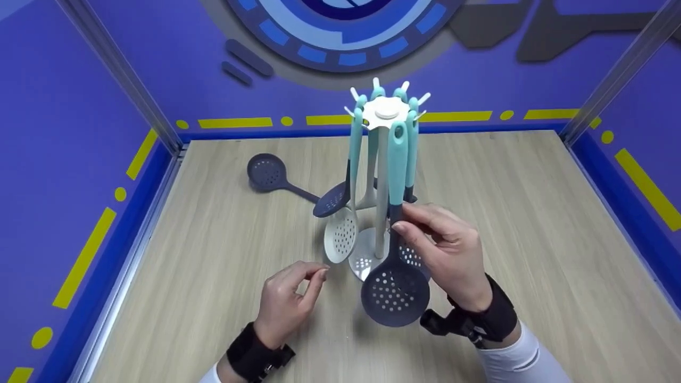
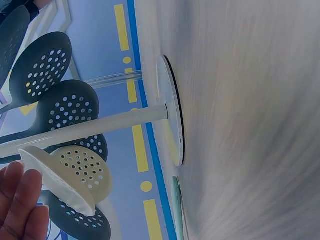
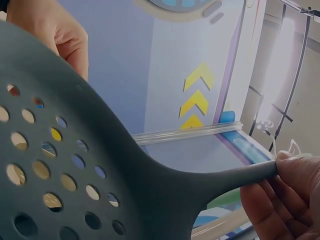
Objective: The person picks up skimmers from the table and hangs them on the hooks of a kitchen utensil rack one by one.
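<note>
My right hand (image 1: 447, 250) pinches the dark neck of a slotted skimmer (image 1: 395, 295) between thumb and fingers. Its teal handle (image 1: 397, 165) points up, overlapping the white top (image 1: 387, 109) of a utensil stand in the head view. In the right wrist view the skimmer's holed bowl (image 3: 90, 150) fills the left side. My left hand (image 1: 290, 300) holds nothing, low and left of the stand, thumb and forefinger close together. Nearest to its fingers (image 2: 27, 205) hangs a cream skimmer (image 1: 340, 236). Several dark utensils with teal handles hang around the pole (image 1: 381, 202).
The stand's round base (image 1: 362, 250) rests on the wooden table (image 1: 213, 255). Behind and left of it lies another dark skimmer (image 1: 267, 173), its handle running toward the stand. Blue printed panels (image 1: 133, 69) wall the table at the back and sides.
</note>
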A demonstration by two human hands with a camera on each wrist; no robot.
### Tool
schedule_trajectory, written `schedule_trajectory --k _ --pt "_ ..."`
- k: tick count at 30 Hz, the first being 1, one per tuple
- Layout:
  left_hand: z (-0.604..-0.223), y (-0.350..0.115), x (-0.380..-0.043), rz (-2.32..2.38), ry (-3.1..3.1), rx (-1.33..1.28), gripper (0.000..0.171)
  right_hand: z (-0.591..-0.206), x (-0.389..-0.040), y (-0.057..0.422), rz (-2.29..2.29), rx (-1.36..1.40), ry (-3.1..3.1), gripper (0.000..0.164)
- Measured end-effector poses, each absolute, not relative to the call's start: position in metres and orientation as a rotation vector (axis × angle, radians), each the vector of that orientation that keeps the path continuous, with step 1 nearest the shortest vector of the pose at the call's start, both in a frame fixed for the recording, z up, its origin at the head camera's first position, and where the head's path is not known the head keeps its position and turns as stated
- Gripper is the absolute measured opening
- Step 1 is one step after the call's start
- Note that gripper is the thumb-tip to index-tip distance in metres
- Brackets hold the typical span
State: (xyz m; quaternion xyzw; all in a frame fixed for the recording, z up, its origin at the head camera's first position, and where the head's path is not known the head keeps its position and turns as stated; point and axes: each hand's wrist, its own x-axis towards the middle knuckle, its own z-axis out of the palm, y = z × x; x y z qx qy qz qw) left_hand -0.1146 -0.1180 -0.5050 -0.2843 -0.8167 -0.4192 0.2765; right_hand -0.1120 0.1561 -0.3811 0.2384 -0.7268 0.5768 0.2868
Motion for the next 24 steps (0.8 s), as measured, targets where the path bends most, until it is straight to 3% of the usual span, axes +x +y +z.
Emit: schedule_trajectory --k 24 --pt "-0.5075 -0.1179 -0.1146 -1.145 -2.196 -0.766 0.011 -0.3851 -0.1133 0.1518 1.583 0.608 -1.990 0.033"
